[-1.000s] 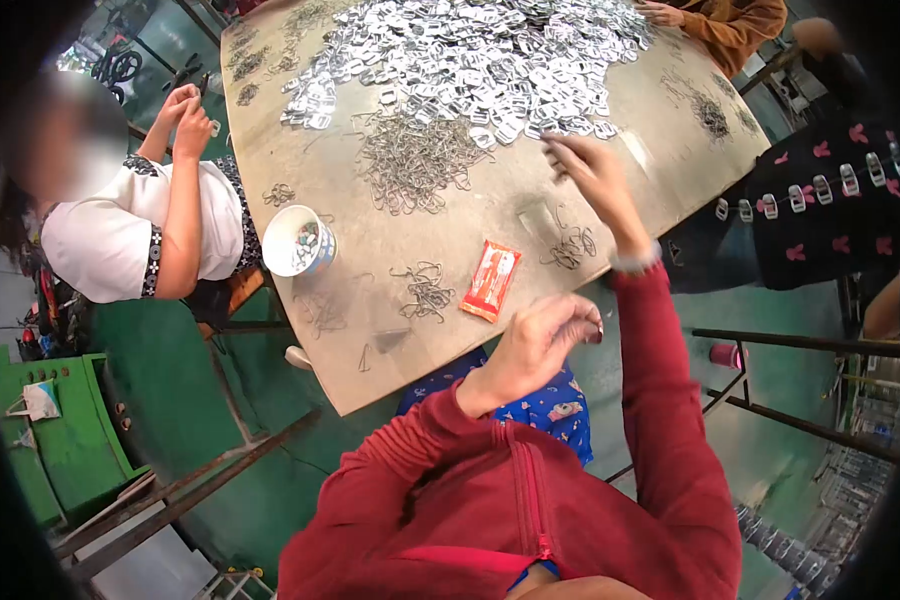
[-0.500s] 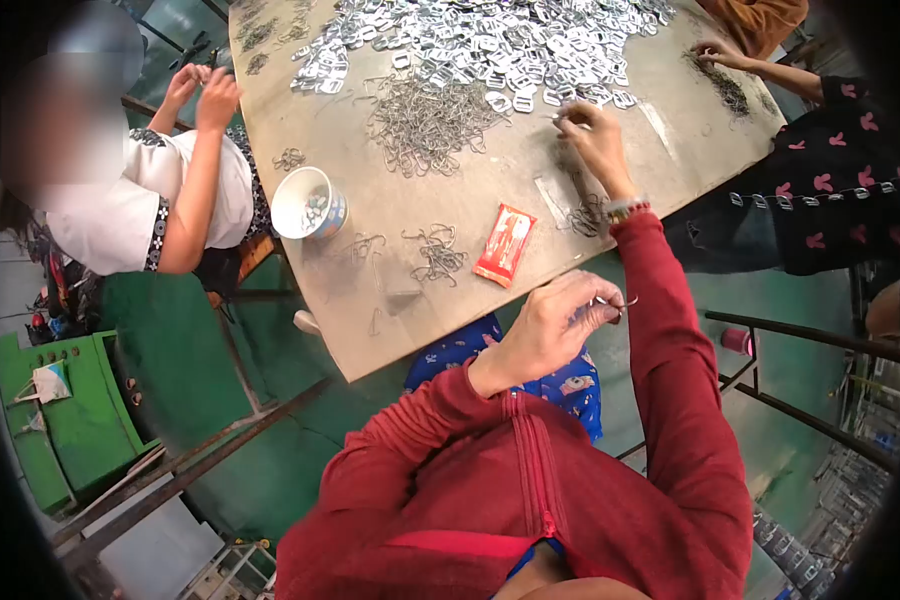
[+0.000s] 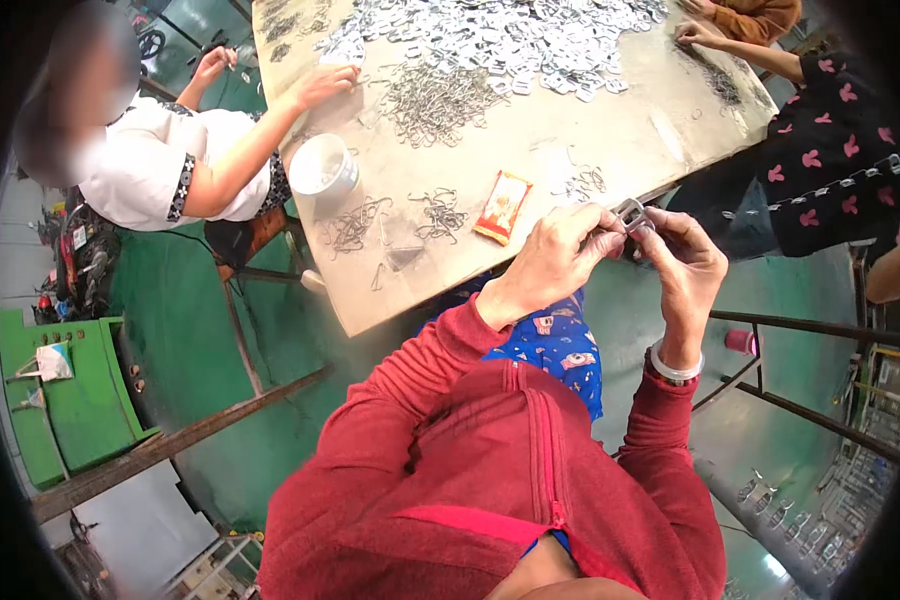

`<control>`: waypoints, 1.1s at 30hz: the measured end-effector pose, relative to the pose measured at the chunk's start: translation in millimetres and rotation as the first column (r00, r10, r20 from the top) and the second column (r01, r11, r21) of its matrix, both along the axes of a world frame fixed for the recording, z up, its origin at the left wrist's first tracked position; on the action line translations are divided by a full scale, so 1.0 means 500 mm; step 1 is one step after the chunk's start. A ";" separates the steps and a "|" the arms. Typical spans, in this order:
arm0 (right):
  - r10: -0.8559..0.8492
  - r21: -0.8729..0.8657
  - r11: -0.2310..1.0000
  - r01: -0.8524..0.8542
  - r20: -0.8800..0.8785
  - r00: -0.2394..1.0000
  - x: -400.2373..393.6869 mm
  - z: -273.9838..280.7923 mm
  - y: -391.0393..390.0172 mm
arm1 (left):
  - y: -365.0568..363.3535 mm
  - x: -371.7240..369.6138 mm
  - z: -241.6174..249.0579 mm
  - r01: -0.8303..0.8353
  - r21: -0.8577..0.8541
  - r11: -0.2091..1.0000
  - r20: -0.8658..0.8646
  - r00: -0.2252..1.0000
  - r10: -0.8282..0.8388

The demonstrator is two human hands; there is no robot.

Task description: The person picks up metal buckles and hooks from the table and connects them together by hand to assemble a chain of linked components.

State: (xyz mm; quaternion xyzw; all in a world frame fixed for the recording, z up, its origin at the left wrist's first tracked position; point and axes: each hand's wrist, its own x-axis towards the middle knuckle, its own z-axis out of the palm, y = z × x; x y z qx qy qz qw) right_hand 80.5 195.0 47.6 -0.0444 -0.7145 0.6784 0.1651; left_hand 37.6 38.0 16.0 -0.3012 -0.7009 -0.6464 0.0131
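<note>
Over the table's near edge, my left hand point(image 3: 555, 258) and my right hand point(image 3: 684, 268) meet, fingertips almost touching. A small silver metal buckle point(image 3: 630, 211) stands up between them, pinched by my right fingers. My left thumb and forefinger are closed at the buckle's lower side; the bent wire hook they held earlier is mostly hidden there. Closest on the table are a small heap of wire hooks point(image 3: 584, 183) and a red packet point(image 3: 503, 207). More wire hooks point(image 3: 442, 214) lie left of the packet.
The table point(image 3: 365, 308) carries a large pile of silver buckles point(image 3: 510, 45) and a pile of wire hooks point(image 3: 435, 105). A white bucket point(image 3: 344, 178) stands near its left edge. One person point(image 3: 145, 165) sits at left; others work at right. Metal bars point(image 3: 810, 338) run beside me.
My right hand has come back from the buckle pile to my left hand, bringing a buckle. The person at left has stretched an arm toward the wire hooks.
</note>
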 end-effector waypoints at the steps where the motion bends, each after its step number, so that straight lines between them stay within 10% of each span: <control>1: -0.019 0.016 1.000 0.019 -0.013 1.000 0.001 0.001 -0.003 | 0.002 0.000 -0.001 0.004 -0.007 1.000 0.032 0.999 -0.003; 11: -0.161 -0.375 0.917 0.136 -0.036 0.986 -0.012 -0.048 -0.040 | -0.021 -0.008 -0.067 0.036 -0.117 0.993 0.084 0.996 -0.027; 15: -0.126 -0.454 0.884 0.115 0.005 0.992 -0.018 -0.063 -0.036 | -0.031 -0.051 -0.090 -0.040 0.132 0.990 0.113 0.993 0.025; 17: -0.117 -0.452 0.887 0.092 -0.027 0.993 -0.020 -0.065 -0.028 | -0.054 -0.139 -0.086 -0.147 0.006 0.989 0.175 0.974 0.144; 20: -0.085 -0.413 0.908 0.077 0.000 0.996 -0.021 -0.063 -0.016 | -0.075 -0.329 -0.106 -0.356 -0.488 0.797 -0.210 0.934 0.289; 26: -0.102 -0.334 0.937 0.100 0.012 0.995 -0.007 -0.062 0.016 | -0.021 -0.492 -0.179 -0.557 -0.750 0.356 -0.531 0.828 0.178; 33: -0.155 -0.354 0.918 0.180 0.099 0.983 0.031 -0.066 0.018 | -0.047 -0.506 -0.193 -0.524 -0.735 0.429 -0.413 0.849 0.330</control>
